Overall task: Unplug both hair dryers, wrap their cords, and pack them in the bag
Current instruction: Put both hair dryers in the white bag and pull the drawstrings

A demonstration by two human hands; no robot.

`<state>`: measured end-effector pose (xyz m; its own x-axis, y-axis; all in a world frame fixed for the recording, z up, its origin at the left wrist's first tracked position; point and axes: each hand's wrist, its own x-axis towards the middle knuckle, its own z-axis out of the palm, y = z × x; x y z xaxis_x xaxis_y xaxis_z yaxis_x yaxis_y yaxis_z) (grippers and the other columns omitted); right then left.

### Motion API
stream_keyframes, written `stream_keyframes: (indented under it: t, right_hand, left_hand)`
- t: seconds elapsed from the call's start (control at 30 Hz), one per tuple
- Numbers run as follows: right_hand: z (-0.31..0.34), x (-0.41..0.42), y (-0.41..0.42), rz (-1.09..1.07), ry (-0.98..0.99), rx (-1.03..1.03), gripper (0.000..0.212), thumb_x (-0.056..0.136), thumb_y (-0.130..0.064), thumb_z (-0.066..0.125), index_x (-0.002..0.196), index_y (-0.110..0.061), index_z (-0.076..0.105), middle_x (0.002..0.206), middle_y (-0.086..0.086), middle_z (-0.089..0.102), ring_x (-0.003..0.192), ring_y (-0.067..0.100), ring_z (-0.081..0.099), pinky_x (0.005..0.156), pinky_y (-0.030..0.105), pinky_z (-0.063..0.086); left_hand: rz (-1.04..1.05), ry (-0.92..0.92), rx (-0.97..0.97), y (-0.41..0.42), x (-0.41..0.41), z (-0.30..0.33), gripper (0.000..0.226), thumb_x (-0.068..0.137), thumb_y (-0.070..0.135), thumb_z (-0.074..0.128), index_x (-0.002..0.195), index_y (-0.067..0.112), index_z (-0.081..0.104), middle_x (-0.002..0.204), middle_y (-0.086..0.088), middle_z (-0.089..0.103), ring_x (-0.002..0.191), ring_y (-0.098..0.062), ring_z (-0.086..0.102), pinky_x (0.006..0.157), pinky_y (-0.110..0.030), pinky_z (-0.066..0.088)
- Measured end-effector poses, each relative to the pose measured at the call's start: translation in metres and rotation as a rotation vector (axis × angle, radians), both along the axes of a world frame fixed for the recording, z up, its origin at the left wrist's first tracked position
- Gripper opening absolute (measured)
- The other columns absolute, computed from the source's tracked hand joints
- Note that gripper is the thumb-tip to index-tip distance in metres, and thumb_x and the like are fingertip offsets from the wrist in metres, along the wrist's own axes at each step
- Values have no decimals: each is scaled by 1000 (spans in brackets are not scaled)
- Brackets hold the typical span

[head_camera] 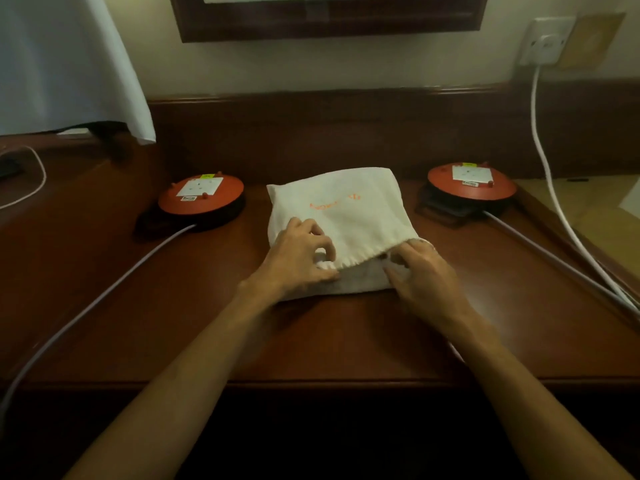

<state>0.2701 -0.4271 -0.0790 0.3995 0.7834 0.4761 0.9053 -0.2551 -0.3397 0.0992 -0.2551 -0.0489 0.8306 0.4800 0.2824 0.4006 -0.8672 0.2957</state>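
Observation:
A cream cloth bag (349, 209) with faint orange lettering lies bulging in the middle of the dark wooden desk (311, 341), its mouth facing me. My left hand (299, 256) pinches the left end of the bag's gathered mouth edge. My right hand (422, 268) rests at the right side of the opening, fingers touching the pale lower flap and partly tucked under the upper edge. No hair dryer shows; whatever fills the bag is hidden by the cloth.
Two red round extension reels with white sockets sit on the desk, one at the left (201, 200) and one at the right (472, 187), each trailing a grey cable toward me. A white cord (550, 188) hangs from a wall socket (545, 41). White cloth (69, 64) hangs at the upper left.

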Motion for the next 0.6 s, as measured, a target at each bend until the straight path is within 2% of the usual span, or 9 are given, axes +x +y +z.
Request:
stream_keyframes:
  t: [0.1,0.17,0.23,0.33,0.4,0.47,0.53,0.6]
  right_hand:
    - [-18,21,-13,-125,67,-106,20,95,-28,62,110,-16,58,106,1,54,92,20,54,71,29,42]
    - [-26,27,-18,-166,115,-143,21,97,-36,60,108,-19,59,102,1,55,87,19,54,71,31,46]
    - [-29,28,-18,-213,92,-122,22,96,-39,61,98,-16,62,95,1,55,78,18,54,63,28,44]
    - [-25,25,-20,-282,42,2,26,94,-29,65,77,-9,65,82,0,47,65,15,46,49,18,27]
    - [-19,16,-20,-221,-120,72,24,91,-25,69,74,-8,68,81,1,49,71,15,45,51,19,29]
    - [-15,4,-10,-103,-276,83,22,87,-31,71,87,-9,68,94,7,55,86,21,48,63,29,40]
    - [-9,-3,10,-102,-309,58,41,81,-41,72,104,-9,61,109,13,56,98,29,51,74,39,44]
    - [0,-1,34,-154,-257,-11,60,78,-51,70,121,-11,54,122,17,53,107,34,50,79,43,45]
  left_hand:
    - [25,-116,96,0,6,-18,17,82,31,77,93,20,73,108,1,56,106,-18,44,90,-40,50]
    - [44,-120,157,0,8,-22,14,82,26,76,93,18,73,109,-1,59,105,-20,46,89,-39,50]
    - [62,-132,202,3,7,-25,13,83,25,77,94,18,73,110,-1,61,105,-20,47,88,-38,51]
    - [88,-190,230,4,1,-30,13,85,24,77,95,17,73,108,-2,64,106,-21,51,88,-33,48]
    - [115,-259,229,3,-1,-31,13,87,24,76,96,15,73,103,-3,67,102,-21,55,85,-29,42]
    - [137,-336,230,0,2,-27,13,88,24,75,97,14,73,99,-4,70,98,-22,58,83,-28,36]
    - [143,-374,202,-2,8,-22,14,88,26,75,96,16,73,98,-3,70,97,-21,58,82,-28,33]
    - [125,-330,204,-1,12,-23,14,87,31,74,95,20,73,103,0,68,102,-19,56,84,-29,32]
